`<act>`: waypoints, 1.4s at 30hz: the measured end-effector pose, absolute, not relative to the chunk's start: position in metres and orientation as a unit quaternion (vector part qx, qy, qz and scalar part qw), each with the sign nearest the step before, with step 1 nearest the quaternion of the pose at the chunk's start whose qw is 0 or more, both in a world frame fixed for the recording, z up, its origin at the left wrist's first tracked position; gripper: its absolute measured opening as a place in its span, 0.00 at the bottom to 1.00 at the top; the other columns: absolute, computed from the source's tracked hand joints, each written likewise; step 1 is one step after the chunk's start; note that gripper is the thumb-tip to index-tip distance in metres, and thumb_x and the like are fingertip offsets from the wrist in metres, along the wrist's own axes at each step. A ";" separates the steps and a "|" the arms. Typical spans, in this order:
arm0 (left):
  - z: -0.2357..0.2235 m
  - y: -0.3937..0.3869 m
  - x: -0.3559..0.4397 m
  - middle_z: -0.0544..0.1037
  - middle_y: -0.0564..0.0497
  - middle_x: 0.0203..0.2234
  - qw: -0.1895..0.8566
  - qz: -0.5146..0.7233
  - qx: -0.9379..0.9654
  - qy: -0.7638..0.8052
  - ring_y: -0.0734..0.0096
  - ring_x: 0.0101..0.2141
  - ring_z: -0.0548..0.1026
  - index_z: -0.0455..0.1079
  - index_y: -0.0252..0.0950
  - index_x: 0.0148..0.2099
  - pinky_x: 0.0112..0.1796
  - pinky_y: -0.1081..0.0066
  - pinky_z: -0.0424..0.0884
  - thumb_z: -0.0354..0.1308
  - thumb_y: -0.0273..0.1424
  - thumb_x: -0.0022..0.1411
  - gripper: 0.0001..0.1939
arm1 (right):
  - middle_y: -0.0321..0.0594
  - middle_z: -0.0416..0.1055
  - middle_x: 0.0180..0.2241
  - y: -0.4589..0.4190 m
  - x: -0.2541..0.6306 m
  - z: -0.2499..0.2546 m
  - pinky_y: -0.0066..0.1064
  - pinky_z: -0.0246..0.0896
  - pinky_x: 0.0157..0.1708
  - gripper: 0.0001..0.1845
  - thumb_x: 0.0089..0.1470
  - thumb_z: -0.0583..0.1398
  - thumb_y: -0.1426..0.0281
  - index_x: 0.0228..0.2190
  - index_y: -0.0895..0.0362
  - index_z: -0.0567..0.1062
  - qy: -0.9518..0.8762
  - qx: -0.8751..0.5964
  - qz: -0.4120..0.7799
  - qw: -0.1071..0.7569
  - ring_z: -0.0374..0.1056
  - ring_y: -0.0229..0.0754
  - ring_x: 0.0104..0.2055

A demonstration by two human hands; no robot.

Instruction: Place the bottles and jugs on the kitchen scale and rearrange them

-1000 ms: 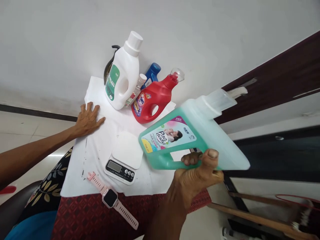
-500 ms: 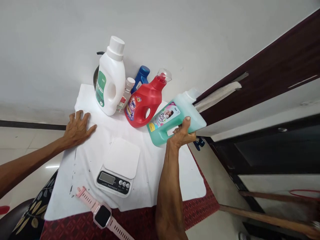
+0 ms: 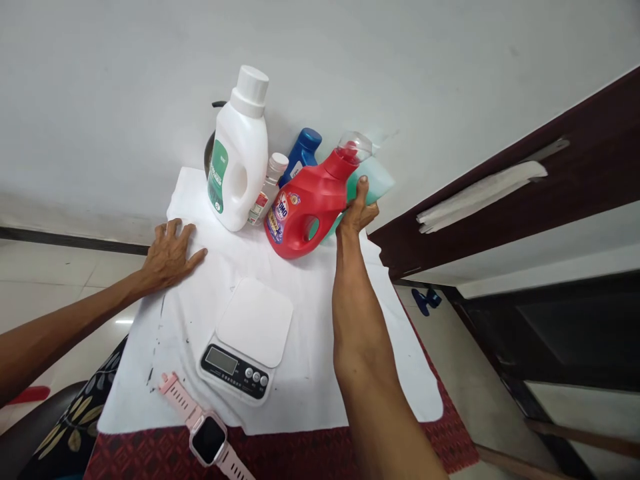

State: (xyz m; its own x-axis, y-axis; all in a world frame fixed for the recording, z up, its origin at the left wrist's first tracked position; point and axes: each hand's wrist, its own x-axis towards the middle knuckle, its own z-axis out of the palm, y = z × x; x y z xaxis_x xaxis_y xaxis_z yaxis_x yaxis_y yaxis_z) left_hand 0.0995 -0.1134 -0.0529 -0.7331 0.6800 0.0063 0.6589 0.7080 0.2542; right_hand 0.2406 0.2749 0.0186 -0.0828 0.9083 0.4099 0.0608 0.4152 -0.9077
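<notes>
My right hand (image 3: 358, 212) is wrapped round the handle of a green detergent bottle (image 3: 376, 181), thumb pointing up. Most of that bottle is hidden behind a red detergent bottle (image 3: 305, 207) with a clear cap. On the white cloth at the table's left edge, my left hand (image 3: 170, 255) lies flat with fingers spread, holding nothing. A tall white detergent bottle (image 3: 245, 150) stands to the right of it. Nearer me are a kitchen scale (image 3: 250, 337) with a blank display and a pink-strapped smartwatch (image 3: 207, 437).
Behind the white and red bottles stand a small clear bottle (image 3: 270, 183) and a blue bottle (image 3: 303, 153). A dark round object is partly hidden behind the white bottle. The wall (image 3: 350, 60) borders the table's back. A white rolled cloth (image 3: 480, 193) hangs at the right.
My right hand has carried the green bottle back toward the wall, behind the red bottle. My left hand stays on the cloth. The whole view has shifted slightly.
</notes>
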 end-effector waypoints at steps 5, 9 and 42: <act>-0.053 -0.115 0.100 0.65 0.28 0.70 0.032 0.133 0.370 0.919 0.29 0.65 0.67 0.67 0.36 0.71 0.50 0.45 0.78 0.49 0.50 0.73 0.33 | 0.40 0.71 0.44 0.239 0.261 0.009 0.44 0.72 0.52 0.30 0.58 0.66 0.38 0.40 0.51 0.68 -0.587 -0.462 0.345 0.568 0.72 0.47 0.49; -0.051 -0.116 0.100 0.63 0.28 0.71 0.039 0.129 0.371 0.919 0.28 0.67 0.66 0.65 0.35 0.72 0.55 0.43 0.76 0.50 0.49 0.73 0.34 | 0.37 0.72 0.42 0.183 0.282 -0.005 0.41 0.72 0.49 0.34 0.59 0.60 0.33 0.42 0.50 0.68 -0.591 -0.386 0.355 0.613 0.72 0.43 0.44; -0.062 -0.120 0.096 0.61 0.30 0.71 0.059 0.187 0.390 0.900 0.28 0.69 0.61 0.62 0.37 0.73 0.59 0.39 0.73 0.53 0.50 0.76 0.33 | 0.23 0.47 0.14 0.005 0.423 0.065 0.26 0.49 0.14 0.39 0.51 0.72 0.43 0.15 0.52 0.57 -0.600 -0.287 0.443 0.601 0.42 0.28 0.14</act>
State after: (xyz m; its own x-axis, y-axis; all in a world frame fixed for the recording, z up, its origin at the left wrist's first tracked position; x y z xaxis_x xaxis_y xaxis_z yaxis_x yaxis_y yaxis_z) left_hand 0.0958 -0.1201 -0.0620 -0.6888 0.7238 0.0405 0.6798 0.6256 0.3827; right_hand 0.4231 0.0047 0.0648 -0.1121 0.8769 0.4673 -0.1893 0.4428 -0.8764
